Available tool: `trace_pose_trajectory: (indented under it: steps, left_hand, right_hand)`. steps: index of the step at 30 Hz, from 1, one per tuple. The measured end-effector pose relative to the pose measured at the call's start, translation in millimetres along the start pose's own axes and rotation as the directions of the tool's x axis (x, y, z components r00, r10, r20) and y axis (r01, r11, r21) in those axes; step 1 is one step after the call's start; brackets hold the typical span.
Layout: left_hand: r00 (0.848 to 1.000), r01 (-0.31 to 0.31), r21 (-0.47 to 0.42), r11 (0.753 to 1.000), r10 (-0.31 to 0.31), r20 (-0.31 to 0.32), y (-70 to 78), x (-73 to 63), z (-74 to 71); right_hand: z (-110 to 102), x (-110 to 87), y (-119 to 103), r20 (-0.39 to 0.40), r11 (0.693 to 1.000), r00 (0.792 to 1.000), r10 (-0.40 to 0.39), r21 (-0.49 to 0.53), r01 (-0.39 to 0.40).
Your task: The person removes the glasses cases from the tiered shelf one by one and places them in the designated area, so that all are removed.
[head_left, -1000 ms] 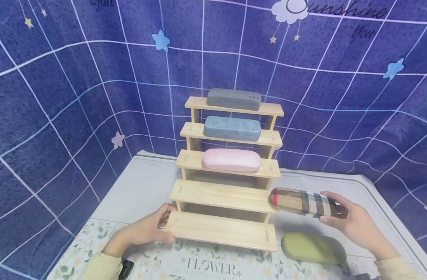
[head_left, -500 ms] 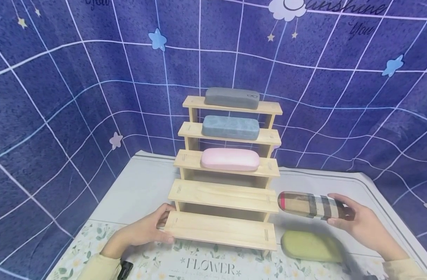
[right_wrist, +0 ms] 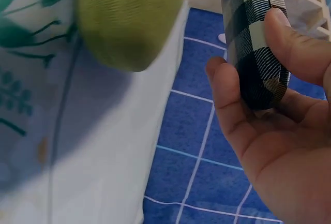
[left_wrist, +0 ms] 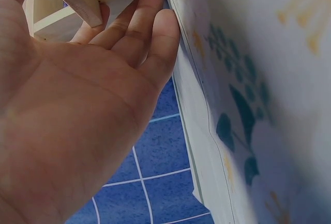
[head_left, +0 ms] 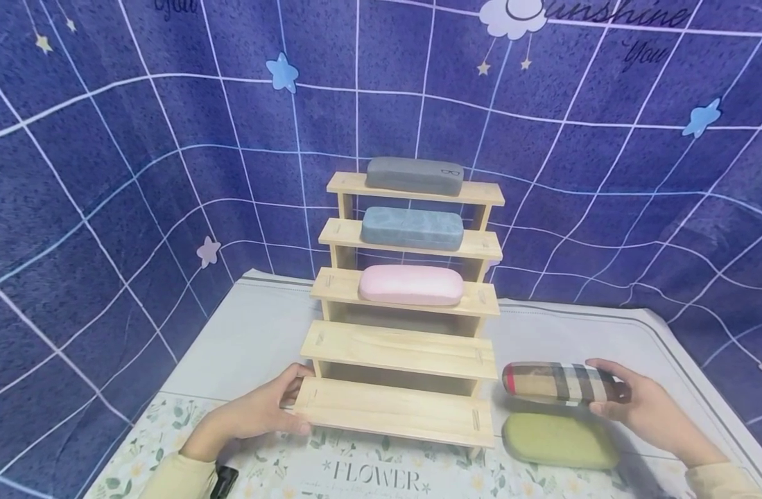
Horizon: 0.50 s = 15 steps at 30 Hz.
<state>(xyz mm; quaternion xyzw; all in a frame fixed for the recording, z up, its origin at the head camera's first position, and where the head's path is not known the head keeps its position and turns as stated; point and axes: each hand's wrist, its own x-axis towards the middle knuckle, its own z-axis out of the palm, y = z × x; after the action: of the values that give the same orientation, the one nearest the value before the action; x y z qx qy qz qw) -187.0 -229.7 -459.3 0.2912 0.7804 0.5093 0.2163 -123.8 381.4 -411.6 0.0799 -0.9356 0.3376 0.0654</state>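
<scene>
Pinching a checked case (head_left: 543, 382) by one end, lower right of frame, the right hand (head_left: 639, 405) leaves its length clear; lower left, the left hand (head_left: 262, 410) clasps the shelf (head_left: 393, 410), likely steadying it.

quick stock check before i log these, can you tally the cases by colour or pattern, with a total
Grey case: 1
Blue case: 1
Pink case: 1
Checked case: 1
Green case: 1
Total: 5
</scene>
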Motion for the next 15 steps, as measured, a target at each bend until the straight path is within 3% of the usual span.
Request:
trace_pose_trajectory:
  steps: [5,15]
  left_hand:
    - [1.0,0.005,0.019,1.0,-0.005,0.0,0.4,-0.1,-0.5]
    - [1.0,0.008,0.018,1.0,-0.008,-0.006,1.3,0.5,-0.2]
  right_hand:
    - [8,1.1,6,0.08,0.998,0.995,0.054,-0.032,-0.051]
    - [18,5.9,14,0.088,0.998,0.996,0.014,-0.056,-0.009]
